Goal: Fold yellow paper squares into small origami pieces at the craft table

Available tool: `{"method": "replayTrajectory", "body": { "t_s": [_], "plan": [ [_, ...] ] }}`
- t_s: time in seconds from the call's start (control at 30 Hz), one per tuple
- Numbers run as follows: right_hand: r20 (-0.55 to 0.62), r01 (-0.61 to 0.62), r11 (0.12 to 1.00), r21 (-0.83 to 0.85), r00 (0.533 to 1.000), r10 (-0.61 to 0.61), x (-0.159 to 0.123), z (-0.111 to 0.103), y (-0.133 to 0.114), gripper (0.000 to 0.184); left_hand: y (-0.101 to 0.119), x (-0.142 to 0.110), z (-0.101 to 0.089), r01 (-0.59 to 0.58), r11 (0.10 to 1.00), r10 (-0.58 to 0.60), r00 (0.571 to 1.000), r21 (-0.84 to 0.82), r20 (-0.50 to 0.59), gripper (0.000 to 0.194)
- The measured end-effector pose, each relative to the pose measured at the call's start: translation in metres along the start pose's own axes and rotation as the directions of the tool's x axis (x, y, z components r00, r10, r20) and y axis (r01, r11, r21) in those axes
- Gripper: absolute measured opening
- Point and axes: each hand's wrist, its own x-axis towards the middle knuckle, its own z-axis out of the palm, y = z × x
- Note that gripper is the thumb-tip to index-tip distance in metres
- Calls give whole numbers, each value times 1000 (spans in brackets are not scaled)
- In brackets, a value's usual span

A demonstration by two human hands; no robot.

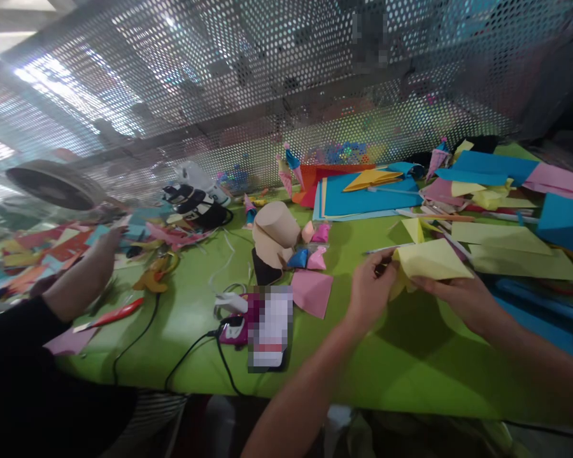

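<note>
Between my two hands, above the green table, is a pale yellow sheet of paper (432,259) that looks partly folded. My left hand (371,283) pinches its left edge between thumb and fingers. On the right, my right hand (458,294) grips the lower edge, thumb in front and fingers hidden behind the paper. Just behind the sheet, a small folded yellow paper piece (414,230) stands on the table. A thin white stick (386,249) lies beside my left hand. To the right lie flat pale yellow paper strips (501,236).
A co-worker's hand (88,270) reaches over paper scraps at the left. Nearby are a red-handled cutter (119,313), yellow scissors (155,277), a phone (271,327) with cables, a pink paper square (311,292), a tape roll (277,226) and blue sheets (358,202). A perforated screen (248,95) stands behind.
</note>
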Motion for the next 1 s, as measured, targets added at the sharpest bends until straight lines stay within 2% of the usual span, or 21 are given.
{"method": "replayTrajectory", "body": {
  "t_s": [0.13,0.2,0.3,0.43,0.63,0.83,1.0],
  "plan": [
    [9,43,998,47,999,-44,0,-1,-7,47,-1,-2,-1,-61,980,62,998,190,5,27],
    [-5,44,995,88,999,-44,1,-2,-8,46,-2,-3,0,-81,971,78,997,224,21,25],
    [-7,-9,989,146,1000,11,2,-3,-4,43,-3,-3,3,-66,978,64,998,199,16,19],
    [44,-56,976,209,998,48,2,-3,-1,43,-1,-2,3,-28,992,34,998,120,-49,14],
    [159,-122,981,148,982,98,0,-1,-6,41,4,-2,1,5,989,14,991,147,-132,8],
    [174,-88,985,149,983,61,0,2,-4,34,3,-4,3,-29,991,44,992,129,-120,7],
    [186,-66,983,169,982,34,2,4,-4,36,3,-5,5,-25,991,37,995,129,-91,6]
  ]
}}
